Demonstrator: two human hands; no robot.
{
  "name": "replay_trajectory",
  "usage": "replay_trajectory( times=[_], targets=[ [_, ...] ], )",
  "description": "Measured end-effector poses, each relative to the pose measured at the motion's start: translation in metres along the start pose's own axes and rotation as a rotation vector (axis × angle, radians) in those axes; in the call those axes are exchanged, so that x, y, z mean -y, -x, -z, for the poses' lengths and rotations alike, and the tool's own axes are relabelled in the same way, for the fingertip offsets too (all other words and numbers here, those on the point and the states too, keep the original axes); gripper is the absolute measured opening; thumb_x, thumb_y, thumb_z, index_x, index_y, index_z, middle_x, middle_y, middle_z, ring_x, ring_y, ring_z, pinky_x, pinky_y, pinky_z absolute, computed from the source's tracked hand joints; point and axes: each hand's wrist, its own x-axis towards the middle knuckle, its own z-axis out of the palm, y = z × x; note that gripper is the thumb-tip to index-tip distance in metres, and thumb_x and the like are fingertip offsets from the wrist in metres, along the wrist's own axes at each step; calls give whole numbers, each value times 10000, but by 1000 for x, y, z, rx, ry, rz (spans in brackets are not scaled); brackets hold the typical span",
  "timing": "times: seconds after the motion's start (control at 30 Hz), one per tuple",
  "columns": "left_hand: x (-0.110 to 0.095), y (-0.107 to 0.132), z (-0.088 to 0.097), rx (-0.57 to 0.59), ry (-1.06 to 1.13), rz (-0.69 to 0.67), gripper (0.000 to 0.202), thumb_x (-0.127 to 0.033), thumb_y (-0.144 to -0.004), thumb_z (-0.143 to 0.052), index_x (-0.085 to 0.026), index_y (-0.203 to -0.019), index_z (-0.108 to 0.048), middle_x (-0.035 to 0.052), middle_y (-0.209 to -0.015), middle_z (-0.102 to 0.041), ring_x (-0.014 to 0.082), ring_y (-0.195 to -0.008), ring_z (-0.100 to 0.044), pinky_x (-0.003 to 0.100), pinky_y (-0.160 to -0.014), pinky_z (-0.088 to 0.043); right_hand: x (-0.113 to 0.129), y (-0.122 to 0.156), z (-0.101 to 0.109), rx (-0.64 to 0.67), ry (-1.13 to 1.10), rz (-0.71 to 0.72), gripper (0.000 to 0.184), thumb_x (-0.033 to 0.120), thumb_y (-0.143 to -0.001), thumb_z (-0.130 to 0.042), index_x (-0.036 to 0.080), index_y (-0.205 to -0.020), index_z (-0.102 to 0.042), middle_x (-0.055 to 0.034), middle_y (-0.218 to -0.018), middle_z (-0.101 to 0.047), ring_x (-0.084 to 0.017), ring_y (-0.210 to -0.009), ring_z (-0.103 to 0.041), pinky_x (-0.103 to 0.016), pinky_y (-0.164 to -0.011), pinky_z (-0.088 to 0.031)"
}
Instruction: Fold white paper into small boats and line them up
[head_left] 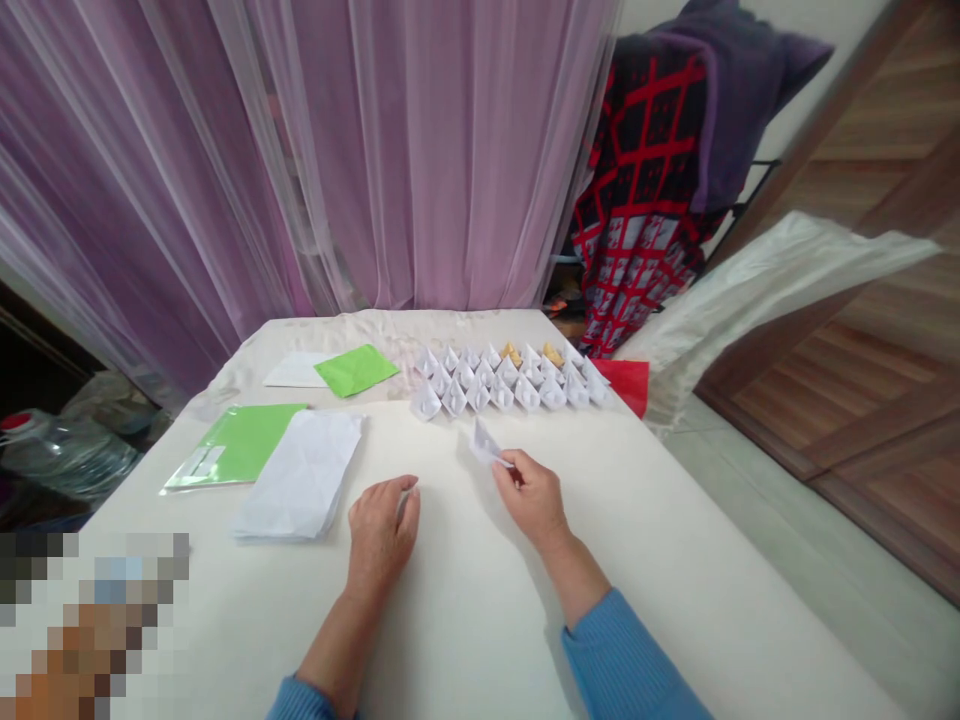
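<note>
A white folded paper boat [484,442] is pinched at one end by my right hand [534,498], held low over the table short of the boat rows. My left hand [382,530] rests near the middle of the table, thumb and fingers drawn together. A small pale bit shows between its fingertips, too small to name. Beyond both hands, several white paper boats [527,395] stand close together in rows, with two yellow paper boats [553,354] in the back row. To the left of my left hand lies a stack of white paper sheets [304,475].
Left of the stack is a clear-wrapped pack of green paper [247,435]. Farther back lie a green sheet [356,370] and a white sheet [292,369]. A red sheet [630,385] overhangs the right edge. A large water bottle [67,455] stands left of the table [465,610].
</note>
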Motion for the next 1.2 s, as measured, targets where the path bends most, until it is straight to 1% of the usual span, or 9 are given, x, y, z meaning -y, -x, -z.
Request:
replay_trajectory(
  times=[0.1,0.17,0.2,0.27,0.3,0.43,0.57,0.83,1.2],
  targets=[
    [3,-1,0,15,-9,-14,274,-322,-875,-447,-233,-982,-683,52,-1004,-735,251,-982,-642,423,-900,-450,-37,-9,29,-237,122,-107,332,439,-869,-446,188,-881,-663,-25,-689,-676,-149,-584,-572,-234,-608,-434],
    [4,-1,0,27,-18,-14,279,-321,-866,-445,-237,-983,-685,49,-1006,-734,256,-984,-640,425,-884,-451,-67,-13,52,-381,258,-238,377,437,-871,-413,163,-966,-654,-70,-778,-691,-186,-670,-601,-265,-652,-441],
    [5,-2,0,32,-21,-15,283,-322,-863,-443,-237,-982,-686,49,-1005,-735,259,-985,-640,426,-877,-451,-82,-14,65,-422,336,-316,394,422,-878,-395,149,-1016,-644,-92,-826,-692,-201,-709,-608,-277,-666,-438],
    [6,-2,1,40,-23,-25,289,-326,-859,-438,-239,-980,-686,48,-1001,-736,264,-987,-640,428,-870,-448,-110,-16,89,-441,516,-449,414,376,-886,-362,125,-1089,-621,-126,-914,-685,-225,-790,-608,-293,-681,-427],
    [6,-2,0,41,-21,-32,291,-328,-857,-437,-240,-979,-686,47,-999,-737,266,-989,-639,430,-871,-446,-121,-17,99,-448,550,-480,419,350,-888,-350,110,-1107,-615,-145,-940,-678,-240,-818,-601,-304,-679,-418],
    [8,-2,0,30,-10,-48,287,-339,-853,-440,-249,-972,-685,41,-991,-736,263,-986,-637,430,-889,-438,-151,-28,127,-391,617,-499,381,281,-883,-364,111,-1094,-632,-150,-1009,-653,-248,-887,-572,-313,-700,-395],
    [8,-3,-1,36,-8,-53,275,-337,-849,-444,-258,-951,-686,34,-978,-738,259,-976,-640,428,-891,-436,-164,-41,134,-284,657,-481,329,244,-889,-410,139,-1102,-639,-107,-1019,-641,-213,-891,-553,-288,-721,-379],
    [6,-2,2,33,-20,-58,278,-344,-855,-439,-257,-950,-686,38,-982,-737,253,-984,-637,413,-876,-436,-176,-53,137,-167,731,-468,298,206,-910,-428,161,-1114,-640,-95,-1049,-621,-192,-856,-556,-278,-706,-385],
    [5,-2,2,26,-28,-80,271,-334,-850,-448,-255,-945,-689,38,-971,-737,254,-964,-645,417,-882,-457,-180,-55,136,-125,780,-420,294,203,-905,-428,168,-1106,-641,-83,-1013,-633,-189,-852,-557,-271,-680,-383]
  ],
)
